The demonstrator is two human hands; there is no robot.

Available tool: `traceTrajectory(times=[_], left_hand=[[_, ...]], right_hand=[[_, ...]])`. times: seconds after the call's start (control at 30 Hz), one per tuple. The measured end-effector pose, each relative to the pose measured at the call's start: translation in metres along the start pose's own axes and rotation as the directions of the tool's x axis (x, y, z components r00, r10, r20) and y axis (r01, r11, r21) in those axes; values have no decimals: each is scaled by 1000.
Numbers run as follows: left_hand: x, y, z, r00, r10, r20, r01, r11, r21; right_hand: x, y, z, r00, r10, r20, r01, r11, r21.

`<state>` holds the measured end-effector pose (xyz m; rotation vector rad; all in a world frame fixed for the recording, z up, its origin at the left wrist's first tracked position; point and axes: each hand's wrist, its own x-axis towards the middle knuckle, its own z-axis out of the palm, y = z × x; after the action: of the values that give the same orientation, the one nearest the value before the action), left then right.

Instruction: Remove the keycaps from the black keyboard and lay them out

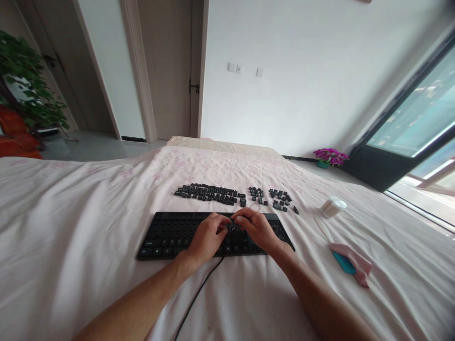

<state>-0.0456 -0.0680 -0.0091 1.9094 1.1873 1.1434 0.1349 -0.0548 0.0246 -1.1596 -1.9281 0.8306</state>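
Observation:
A black keyboard point(167, 232) lies on the cloth in front of me, many key positions bare and some keycaps seated along its left and front rows. Over its middle-right part, my left hand point(209, 237) is closed, thumb and fingers pinched together. Close beside it, my right hand point(259, 229) is also closed, fingertips bent down to the keyboard. Whatever either pinch holds is too small or hidden to name. A thin wire loop point(255, 207) shows just behind the right hand; I cannot tell whether the hand touches it. Loose black keycaps point(213, 194) lie in groups beyond the keyboard.
Wrinkled pale pink cloth point(106, 227) covers the surface. A black cable point(199, 291) runs from the keyboard toward me. To the right are a white cylindrical container point(333, 207) and a pink and blue cloth piece point(351, 261). Doors and a white wall stand beyond.

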Motion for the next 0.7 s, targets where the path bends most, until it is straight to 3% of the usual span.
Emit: traceTrajectory(times=[0.23,0.7], left_hand=[[0,1,-1,1000,3,31,-5,999,53],[3,1,2,991,18,135,-45,980,193]], right_hand=[[-3,-11,-4,988,-130,80,135,989,-63],[-4,-11,-7,967,-215,140,224,973,-54]])
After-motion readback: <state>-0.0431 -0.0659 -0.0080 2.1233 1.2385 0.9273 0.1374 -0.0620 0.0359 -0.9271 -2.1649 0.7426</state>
